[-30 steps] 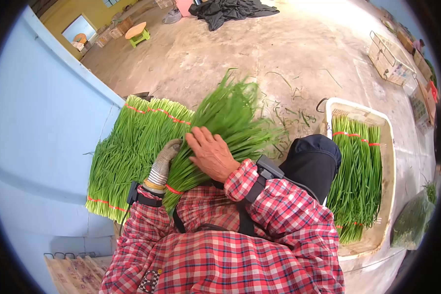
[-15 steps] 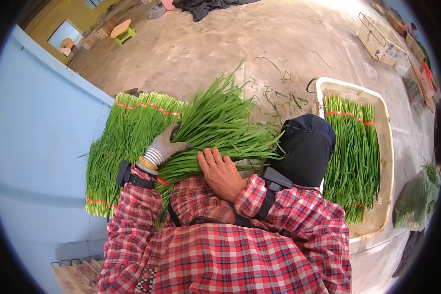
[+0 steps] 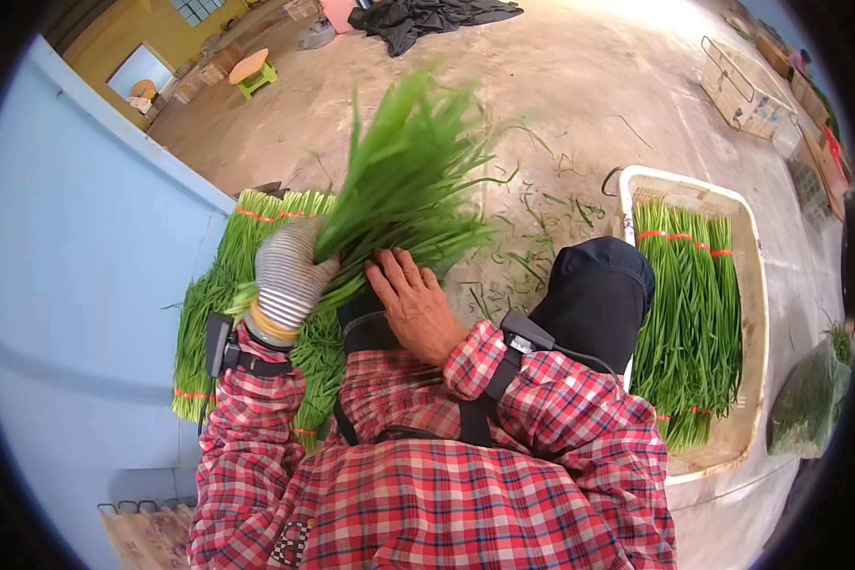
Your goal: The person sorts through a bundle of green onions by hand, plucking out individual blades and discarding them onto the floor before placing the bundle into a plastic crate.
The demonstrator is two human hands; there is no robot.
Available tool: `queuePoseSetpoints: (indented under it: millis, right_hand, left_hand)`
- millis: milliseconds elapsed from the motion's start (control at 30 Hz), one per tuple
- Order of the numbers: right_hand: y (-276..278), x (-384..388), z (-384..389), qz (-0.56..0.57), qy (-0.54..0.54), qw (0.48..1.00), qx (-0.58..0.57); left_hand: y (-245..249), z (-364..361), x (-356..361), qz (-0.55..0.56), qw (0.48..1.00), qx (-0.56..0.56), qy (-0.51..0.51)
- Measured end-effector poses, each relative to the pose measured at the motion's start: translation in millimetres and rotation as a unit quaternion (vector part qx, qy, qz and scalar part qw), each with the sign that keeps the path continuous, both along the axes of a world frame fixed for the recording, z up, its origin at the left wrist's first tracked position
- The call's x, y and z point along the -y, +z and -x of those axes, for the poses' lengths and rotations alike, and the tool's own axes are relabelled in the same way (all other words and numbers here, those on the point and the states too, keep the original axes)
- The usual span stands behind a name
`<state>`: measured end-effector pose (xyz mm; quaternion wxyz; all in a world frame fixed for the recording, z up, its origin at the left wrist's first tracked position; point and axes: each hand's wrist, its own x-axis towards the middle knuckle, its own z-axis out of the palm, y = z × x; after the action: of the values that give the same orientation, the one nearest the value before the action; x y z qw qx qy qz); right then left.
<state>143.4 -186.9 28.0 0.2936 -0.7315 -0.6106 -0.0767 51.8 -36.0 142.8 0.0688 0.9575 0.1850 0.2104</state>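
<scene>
My left hand (image 3: 293,271), in a grey and white striped glove, is wrapped round a loose bunch of green leafy stalks (image 3: 399,161). The leaves fan upward and right, blurred by motion. My bare right hand (image 3: 410,302) lies against the lower side of the bunch, fingers stretched and close to one another, palm down. Left of and beneath my gloved hand lie bundles of green stalks (image 3: 209,323) tied with red bands. A white crate (image 3: 752,313) on the right holds upright-looking banded bundles (image 3: 684,323).
Cut leaf scraps (image 3: 532,247) litter the concrete floor. A blue panel (image 3: 85,266) stands on the left. Farther off are a small green-legged table (image 3: 250,71), black cloth (image 3: 418,19), another crate (image 3: 746,90) and a bag of greens (image 3: 807,394) at the right.
The bunch has swung up and leftward, its leaves now pointing more upward. My gloved hand has shifted left and turned its back to view; my right hand has moved slightly left.
</scene>
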Motion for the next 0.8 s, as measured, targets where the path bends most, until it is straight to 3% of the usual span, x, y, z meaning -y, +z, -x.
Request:
queuePoseSetpoints:
  millis: [33,100,133,200,233,300,400,800]
  right_hand:
    - [-2.2,0.4,0.7,-0.003,0.001,1.0,0.0]
    - [-12.5,8.4,8.7,0.007,0.003,1.0,-0.008]
    - [-18.9,15.4,12.0,0.01,-0.001,1.0,-0.011]
    - [-30.8,36.7,13.4,0.152,0.076,0.978,-0.124]
    - [-37.8,47.4,10.6,0.156,0.073,0.977,-0.13]
    - [-51.3,68.6,2.5,0.321,0.151,0.918,-0.177]
    - [-31.4,96.3,-10.1,0.318,0.106,0.906,-0.257]
    - [-31.6,107.6,-10.7,0.284,0.095,0.919,-0.256]
  left_hand:
    - [-1.0,-3.0,5.8,-0.003,1.0,0.0,0.001]
    - [-15.8,-4.2,17.0,-0.097,0.975,-0.199,0.035]
    - [-35.4,-3.4,20.6,-0.077,0.967,-0.241,0.039]
    - [-77.2,4.9,28.8,-0.127,0.963,-0.236,0.026]
    - [-98.1,11.6,32.1,-0.177,0.957,-0.227,0.02]
    - [-116.2,22.6,30.9,-0.166,0.959,-0.227,0.017]
    - [-116.2,27.1,37.3,-0.139,0.965,-0.22,0.027]
    - [-127.4,52.0,32.0,-0.073,0.992,-0.101,0.033]
